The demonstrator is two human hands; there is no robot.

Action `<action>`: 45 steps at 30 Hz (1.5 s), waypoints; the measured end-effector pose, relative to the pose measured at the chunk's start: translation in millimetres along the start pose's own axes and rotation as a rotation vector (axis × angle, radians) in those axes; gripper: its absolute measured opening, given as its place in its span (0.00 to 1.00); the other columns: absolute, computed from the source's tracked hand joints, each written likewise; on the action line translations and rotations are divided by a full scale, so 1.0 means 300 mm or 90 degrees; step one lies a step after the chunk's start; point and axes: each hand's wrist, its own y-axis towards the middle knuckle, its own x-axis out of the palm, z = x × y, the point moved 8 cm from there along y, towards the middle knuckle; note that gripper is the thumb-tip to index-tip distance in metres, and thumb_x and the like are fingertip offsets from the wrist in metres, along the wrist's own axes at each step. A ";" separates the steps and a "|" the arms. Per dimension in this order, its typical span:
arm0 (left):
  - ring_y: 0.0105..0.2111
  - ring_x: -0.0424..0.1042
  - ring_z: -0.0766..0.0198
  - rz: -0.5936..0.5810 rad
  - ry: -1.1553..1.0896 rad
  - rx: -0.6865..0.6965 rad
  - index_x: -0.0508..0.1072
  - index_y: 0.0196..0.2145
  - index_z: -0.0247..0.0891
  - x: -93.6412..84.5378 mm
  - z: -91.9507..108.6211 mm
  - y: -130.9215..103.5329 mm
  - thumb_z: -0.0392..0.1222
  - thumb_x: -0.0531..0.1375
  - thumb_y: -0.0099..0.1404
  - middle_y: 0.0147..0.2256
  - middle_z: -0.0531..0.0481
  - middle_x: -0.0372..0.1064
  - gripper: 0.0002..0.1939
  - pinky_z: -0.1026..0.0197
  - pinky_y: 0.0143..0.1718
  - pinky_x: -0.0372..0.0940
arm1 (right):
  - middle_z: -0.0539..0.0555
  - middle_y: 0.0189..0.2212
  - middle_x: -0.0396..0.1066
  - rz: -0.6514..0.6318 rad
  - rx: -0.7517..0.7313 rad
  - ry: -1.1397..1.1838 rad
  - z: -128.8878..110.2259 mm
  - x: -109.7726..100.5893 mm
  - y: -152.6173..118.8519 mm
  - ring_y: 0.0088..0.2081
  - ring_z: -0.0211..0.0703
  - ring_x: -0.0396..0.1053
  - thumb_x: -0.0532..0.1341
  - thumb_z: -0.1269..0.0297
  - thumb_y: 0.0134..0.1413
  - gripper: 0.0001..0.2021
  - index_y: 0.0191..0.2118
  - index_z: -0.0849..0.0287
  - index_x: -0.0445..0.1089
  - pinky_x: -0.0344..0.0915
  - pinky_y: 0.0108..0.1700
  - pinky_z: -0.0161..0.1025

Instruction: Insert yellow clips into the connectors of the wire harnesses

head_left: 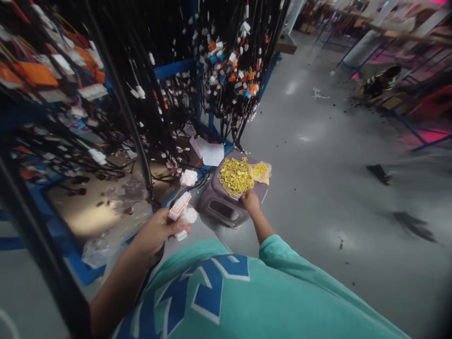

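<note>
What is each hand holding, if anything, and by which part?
The left hand holds white plastic connectors, one orange-edged, around their lower part; whether the right hand holds any small yellow plastic pieces cannot be told.

Pieces (233, 176) are yellow, connector (180, 205) white-and-orange, stool (260, 192) perhaps mauve.

No word can be read with certainty. Big blue letters (212, 301) with white outlines slant across the front of the teal shirt (278, 301), running from its lower left edge toward its upper edge; steep foreshortening leaves them unclear.
</note>
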 end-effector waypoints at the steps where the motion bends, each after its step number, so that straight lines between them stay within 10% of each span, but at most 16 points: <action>1: 0.15 0.54 0.73 0.002 -0.007 0.001 0.72 0.24 0.31 0.007 0.007 -0.003 0.64 0.67 0.40 0.18 0.49 0.65 0.30 0.68 0.14 0.44 | 0.60 0.35 0.70 0.002 0.000 0.041 -0.013 -0.011 -0.014 0.44 0.48 0.68 0.57 0.72 0.47 0.08 0.37 0.63 0.65 0.62 0.45 0.38; 7: 0.15 0.58 0.72 -0.028 -0.080 0.039 0.71 0.28 0.31 0.028 0.044 -0.022 0.66 0.67 0.38 0.17 0.50 0.65 0.33 0.70 0.13 0.49 | 0.51 0.28 0.69 -0.125 -0.084 0.326 -0.258 -0.036 -0.187 0.32 0.39 0.71 0.56 0.62 0.49 0.11 0.39 0.60 0.65 0.69 0.38 0.39; 12: 0.11 0.54 0.74 -0.065 -0.100 0.031 0.71 0.27 0.32 0.034 0.042 -0.036 0.67 0.66 0.39 0.14 0.51 0.65 0.33 0.69 0.12 0.45 | 0.48 0.25 0.71 -0.460 -0.358 0.549 -0.627 -0.097 -0.546 0.23 0.34 0.69 0.66 0.59 0.44 0.10 0.34 0.56 0.73 0.69 0.30 0.36; 21: 0.12 0.54 0.73 -0.045 -0.100 0.040 0.69 0.19 0.33 0.013 0.032 -0.062 0.68 0.65 0.39 0.13 0.51 0.63 0.31 0.67 0.14 0.44 | 0.50 0.28 0.74 -0.479 -0.561 0.419 -0.816 -0.134 -0.746 0.31 0.35 0.71 0.65 0.60 0.48 0.07 0.31 0.58 0.72 0.70 0.35 0.36; 30: 0.11 0.54 0.73 -0.041 -0.116 0.074 0.72 0.26 0.32 -0.001 0.053 -0.064 0.66 0.66 0.41 0.14 0.51 0.64 0.31 0.68 0.12 0.45 | 0.48 0.25 0.69 -0.502 -0.220 0.652 -0.646 -0.016 -0.509 0.24 0.35 0.69 0.67 0.57 0.43 0.14 0.36 0.55 0.68 0.69 0.25 0.33; 37: 0.12 0.55 0.72 -0.023 -0.092 0.069 0.71 0.25 0.33 -0.020 0.040 -0.055 0.66 0.65 0.41 0.14 0.51 0.65 0.30 0.69 0.13 0.46 | 0.53 0.31 0.70 -0.027 -0.071 0.188 -0.213 -0.048 -0.088 0.29 0.39 0.70 0.56 0.63 0.47 0.12 0.38 0.61 0.66 0.68 0.33 0.36; 45: 0.14 0.53 0.72 -0.030 -0.022 0.064 0.75 0.32 0.32 -0.029 0.015 -0.022 0.66 0.62 0.48 0.17 0.50 0.66 0.30 0.67 0.14 0.43 | 0.55 0.33 0.73 0.031 -0.024 -0.097 0.046 -0.080 0.062 0.38 0.44 0.69 0.58 0.72 0.46 0.06 0.31 0.61 0.71 0.62 0.41 0.36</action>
